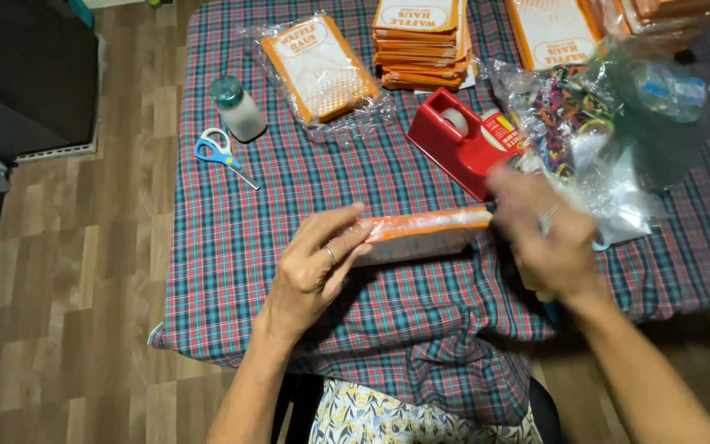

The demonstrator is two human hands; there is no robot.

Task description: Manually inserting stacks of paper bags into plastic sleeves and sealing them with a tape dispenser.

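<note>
- Left hand (315, 267) is curled around the near end of a flat orange packet (425, 234), thumb on top and fingers wrapped along its side, pinning it to the worktop (232, 238).
- Right hand (546, 238) is blurred at the packet's far end; it appears loosely bent over that end, but whether it actually grips anything cannot be told.
- Between the two hands the packet lies on its long edge, wrapped in clear film over orange card.
- Judging by its look, the packet is light and fairly stiff, and the film is probably slippery and easy to crease, so the safest hold seems to be at the short ends, where the hands already are.
- Just beyond the right hand stands a red tape dispenser (460, 146), close enough to catch a knuckle.
- Further out from the right hand sits a heap of crumpled clear bags (610, 140) with coloured bits inside, crowding that side.
- Beyond the left hand lie a similar wrapped packet (319, 67) and a stack of orange cards (422, 41), well apart from the work.
- Out past the left hand, a small white bottle (237, 107) with a green cap stands near blue-handled scissors (222, 154), both out of the way.
</note>
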